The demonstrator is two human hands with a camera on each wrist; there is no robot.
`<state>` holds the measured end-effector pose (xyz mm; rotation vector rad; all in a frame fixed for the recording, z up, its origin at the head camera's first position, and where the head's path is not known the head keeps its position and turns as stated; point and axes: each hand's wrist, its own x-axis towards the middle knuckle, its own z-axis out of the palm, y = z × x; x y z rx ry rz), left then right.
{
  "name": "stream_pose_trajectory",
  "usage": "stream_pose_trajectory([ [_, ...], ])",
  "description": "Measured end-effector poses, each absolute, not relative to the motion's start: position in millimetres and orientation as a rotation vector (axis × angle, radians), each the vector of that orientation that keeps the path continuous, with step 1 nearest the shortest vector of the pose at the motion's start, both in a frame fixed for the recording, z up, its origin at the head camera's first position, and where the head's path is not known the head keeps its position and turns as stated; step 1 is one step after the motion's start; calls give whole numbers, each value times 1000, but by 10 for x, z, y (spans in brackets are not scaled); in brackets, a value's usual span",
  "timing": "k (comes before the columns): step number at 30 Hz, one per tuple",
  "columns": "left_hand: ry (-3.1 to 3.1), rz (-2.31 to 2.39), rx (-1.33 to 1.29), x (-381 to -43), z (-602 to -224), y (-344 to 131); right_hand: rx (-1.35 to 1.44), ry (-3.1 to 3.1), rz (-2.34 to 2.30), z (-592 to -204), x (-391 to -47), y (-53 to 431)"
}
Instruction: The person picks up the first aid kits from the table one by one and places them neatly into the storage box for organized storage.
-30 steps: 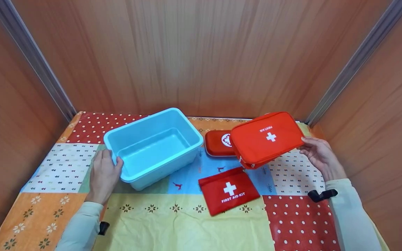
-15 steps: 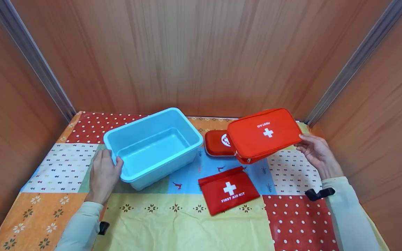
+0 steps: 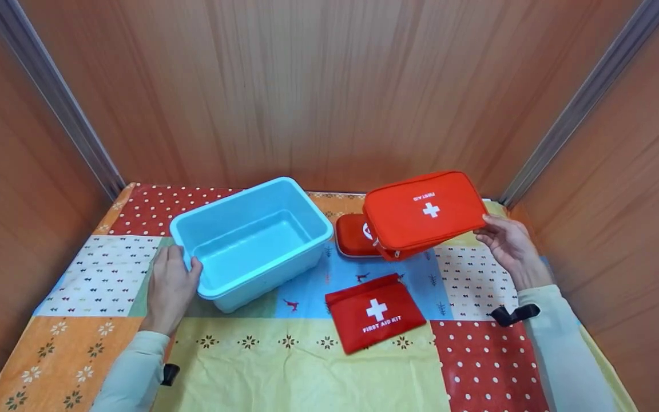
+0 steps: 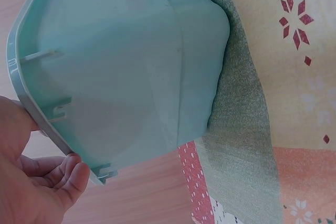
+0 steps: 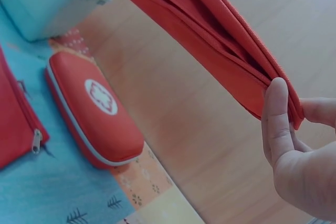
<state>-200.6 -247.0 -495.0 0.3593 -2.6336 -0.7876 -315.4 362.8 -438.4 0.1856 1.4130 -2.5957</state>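
My left hand (image 3: 172,286) grips the near left rim of a light blue plastic bin (image 3: 266,277), thumb on the inner side. The left wrist view shows its fingers curled around the rim of the bin (image 4: 121,77). My right hand (image 3: 509,246) pinches the right end of a red first aid bag (image 3: 409,223) with a white cross. In the right wrist view the bag (image 5: 210,51) hangs in the air, thumb and fingers on opposite sides of its corner. Below it on the cloth lies a hard red case (image 5: 94,108) with a round white emblem, partly hidden by the bag in the head view.
A flat red zip pouch (image 3: 372,315) marked "FIRST AID KIT" lies in front of the hard case. A patchwork-patterned cloth (image 3: 295,372) covers the table. Wood-grain panels (image 3: 306,86) stand at the back and both sides.
My right hand has carried the first aid bag left and slightly up, so it covers more of the hard case. The left hand and the bin have stayed put.
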Motion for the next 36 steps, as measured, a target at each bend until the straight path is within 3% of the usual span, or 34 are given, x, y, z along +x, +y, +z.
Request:
stream_pose_trajectory([
  [36, -2613, -786, 333, -2010, -4945, -2465, 114, 1354, -2592, -4300, -3288, 3222],
])
